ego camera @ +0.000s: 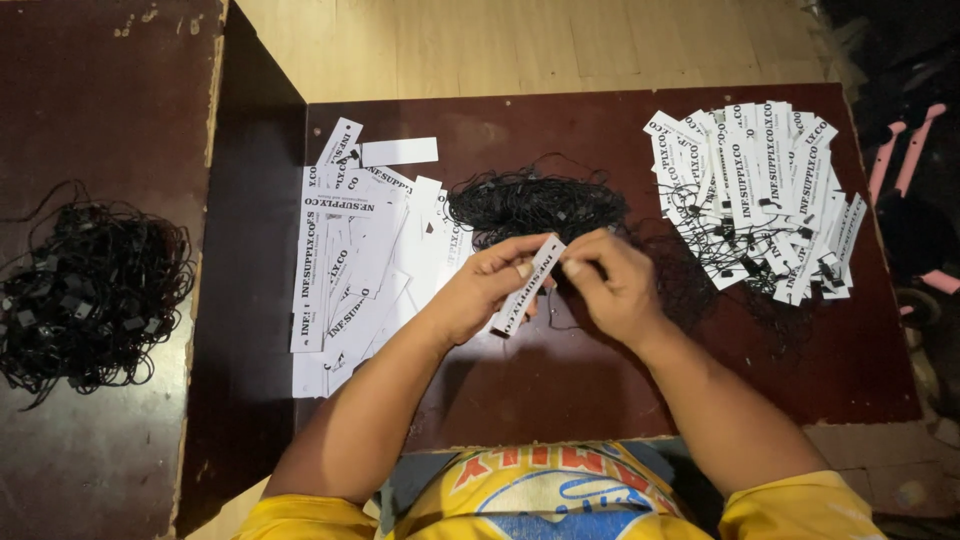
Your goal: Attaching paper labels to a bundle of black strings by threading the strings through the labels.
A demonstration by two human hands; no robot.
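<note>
White paper tag (527,284) lay pinched in our left hand (480,290). Our right hand (612,285) fingertips gripped a black string (557,300) at its top end.

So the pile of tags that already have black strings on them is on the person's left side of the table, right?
No. The strung tags lie on the person's right side of the table; the pile on the left is plain tags without strings, as the head view shows.

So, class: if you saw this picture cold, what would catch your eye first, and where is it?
First, the two hands at the centre: the left hand holds a white paper tag while the right hand pinches its upper end. Next, the loose pile of white tags on the left of the dark table, the strung tags at the right, and black string between.
</note>
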